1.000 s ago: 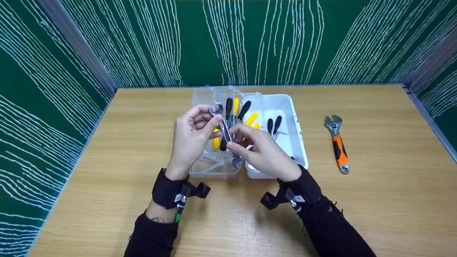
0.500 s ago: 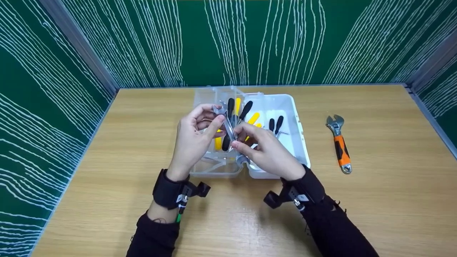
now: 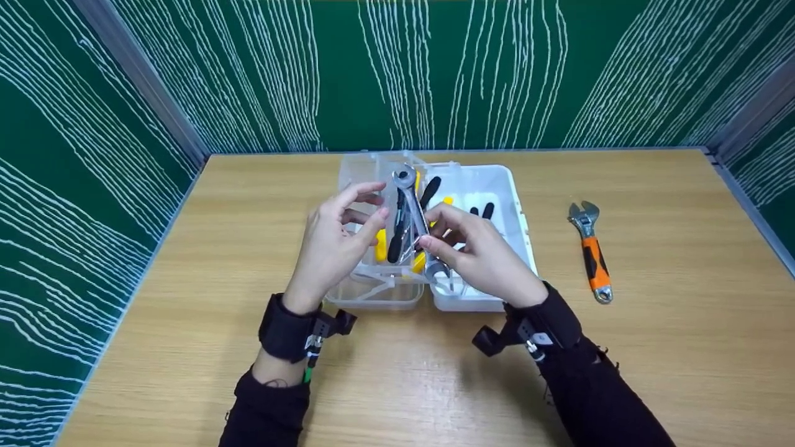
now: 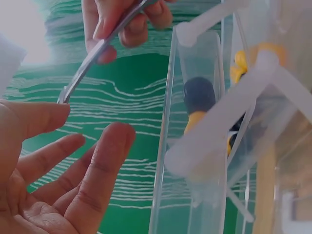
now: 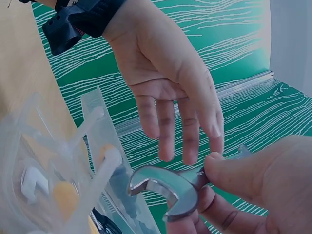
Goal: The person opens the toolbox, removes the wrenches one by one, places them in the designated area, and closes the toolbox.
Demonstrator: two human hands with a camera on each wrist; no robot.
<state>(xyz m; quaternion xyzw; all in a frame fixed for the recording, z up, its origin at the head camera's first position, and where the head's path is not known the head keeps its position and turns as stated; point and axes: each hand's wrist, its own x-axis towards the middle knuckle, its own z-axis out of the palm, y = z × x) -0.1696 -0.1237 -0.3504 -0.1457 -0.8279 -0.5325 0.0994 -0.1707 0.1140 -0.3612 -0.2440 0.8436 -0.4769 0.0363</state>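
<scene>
My right hand [image 3: 481, 254] pinches a silver open-end wrench [image 3: 415, 208] by its shank, between thumb and fingers. The wrench slants above the toolbox, one head up at the back and the other near the palm. In the right wrist view its lower open head [image 5: 165, 187] faces the camera. My left hand [image 3: 338, 233] is left of the wrench, fingers spread and thumb apart, holding nothing. Beneath both hands lies the opened toolbox, with a clear tray section [image 3: 372, 302] on the left and a white base [image 3: 463, 304] on the right.
Screwdrivers with black handles [image 3: 430, 191] and yellow handles [image 3: 381, 245] lie in the toolbox, partly hidden by the hands. An adjustable wrench [image 3: 594, 261] with an orange and black grip lies on the wooden table [image 3: 671, 248] at the right. Green walls enclose the table.
Both hands held the open-end wrench earlier. The left hand has let go of it, and the right hand has moved it slightly right, with its upper head now free.
</scene>
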